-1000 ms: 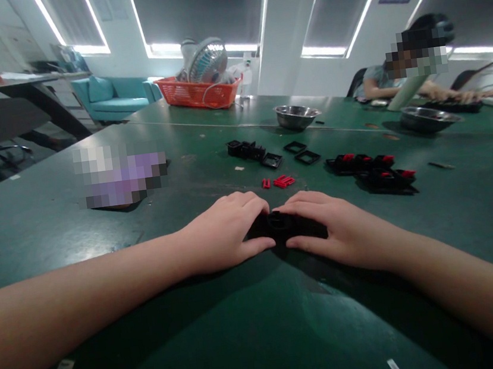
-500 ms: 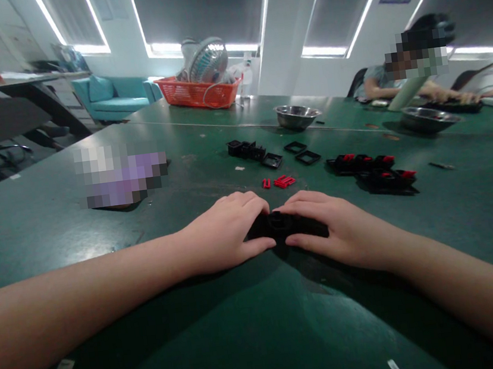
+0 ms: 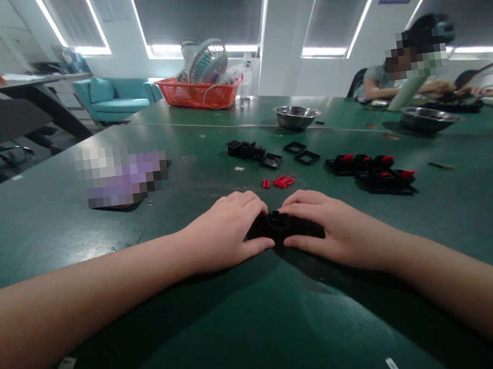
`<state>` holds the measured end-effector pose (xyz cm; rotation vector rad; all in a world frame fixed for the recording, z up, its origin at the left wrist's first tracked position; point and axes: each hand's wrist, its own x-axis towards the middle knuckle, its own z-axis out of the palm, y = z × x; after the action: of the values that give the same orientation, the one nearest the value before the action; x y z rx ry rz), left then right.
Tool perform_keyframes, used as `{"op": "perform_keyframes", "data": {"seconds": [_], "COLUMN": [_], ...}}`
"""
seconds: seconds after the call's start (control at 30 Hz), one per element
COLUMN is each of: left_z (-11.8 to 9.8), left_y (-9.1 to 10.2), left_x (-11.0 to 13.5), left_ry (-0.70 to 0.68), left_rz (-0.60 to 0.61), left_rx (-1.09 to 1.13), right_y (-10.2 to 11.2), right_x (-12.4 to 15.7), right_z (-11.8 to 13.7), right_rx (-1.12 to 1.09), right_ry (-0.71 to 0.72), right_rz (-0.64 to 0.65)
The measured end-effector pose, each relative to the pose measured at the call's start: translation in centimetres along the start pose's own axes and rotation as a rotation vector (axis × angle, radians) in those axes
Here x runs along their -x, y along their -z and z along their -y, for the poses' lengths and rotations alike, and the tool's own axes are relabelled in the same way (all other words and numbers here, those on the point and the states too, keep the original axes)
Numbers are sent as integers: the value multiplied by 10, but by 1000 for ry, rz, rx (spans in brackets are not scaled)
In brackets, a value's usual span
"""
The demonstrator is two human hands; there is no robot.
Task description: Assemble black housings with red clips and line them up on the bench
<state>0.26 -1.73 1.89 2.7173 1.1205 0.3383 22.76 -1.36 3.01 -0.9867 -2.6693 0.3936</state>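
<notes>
My left hand [image 3: 236, 227] and right hand [image 3: 338, 221] grasp a black part [image 3: 278, 222] mid-frame, the right slightly further left than before; an orange basket [image 3: 181, 95], upper centre, holds a fan [image 3: 211, 62].

Black part [image 3: 279, 222], raised middle, apparently lying crosswise

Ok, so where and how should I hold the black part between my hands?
Probably grip the black part near both ends, coming from left and right: it stretches crosswise, with its raised middle exposed between your left hand and right hand.
</notes>
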Motion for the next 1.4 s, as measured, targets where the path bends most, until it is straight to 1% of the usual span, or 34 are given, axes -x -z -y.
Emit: {"op": "perform_keyframes", "data": {"seconds": [0.6, 0.97, 1.4], "left_z": [0, 0, 0], "left_y": [-2, -1, -2], "left_x": [0, -1, 0], "left_ry": [22, 50, 36], "left_rz": [6, 8, -32], "left_rx": [30, 103, 101], "right_y": [-1, 0, -1], "right_x": [0, -2, -1], "right_z": [1, 3, 3], "right_rx": [-25, -39, 3], "right_ry": [-21, -49, -30], "right_rz": [17, 17, 18]}}
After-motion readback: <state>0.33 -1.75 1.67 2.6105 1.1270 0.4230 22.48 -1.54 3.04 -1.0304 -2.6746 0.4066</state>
